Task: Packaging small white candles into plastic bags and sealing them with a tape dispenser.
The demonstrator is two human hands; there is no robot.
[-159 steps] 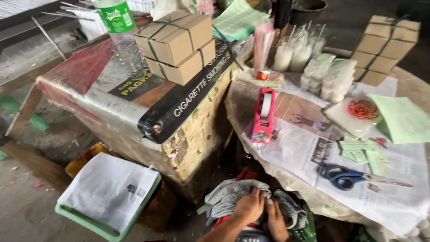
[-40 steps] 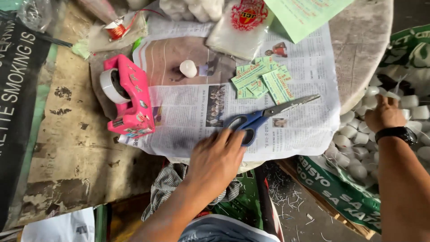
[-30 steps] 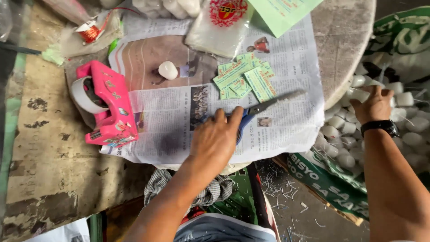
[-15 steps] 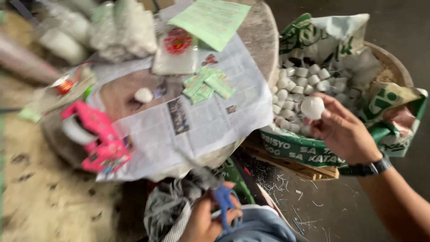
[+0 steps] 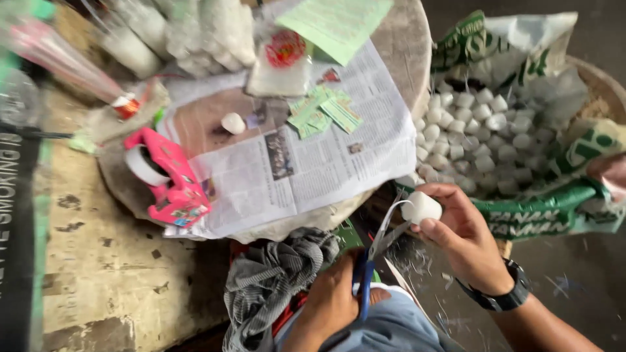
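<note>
Two hands at work: our right hand (image 5: 464,241) pinches white lump (image 5: 421,207); our left hand (image 5: 332,301) grips scissors (image 5: 375,251), blades parted, tips pointing up-right, touching lump's lower-left side.

Soft, even daylight is seen throughout; no hard shadows are cast. Strong motion blur is smeared across the upper left, where the clear plastic bags of white lumps (image 5: 195,32) and the pink plastic tape dispenser (image 5: 171,182) are softened. The spread newspaper sheet (image 5: 306,176) is rendered brightest, slightly washed out. The dark floor at lower right is left dim. Edges are mildly stretched.
</note>
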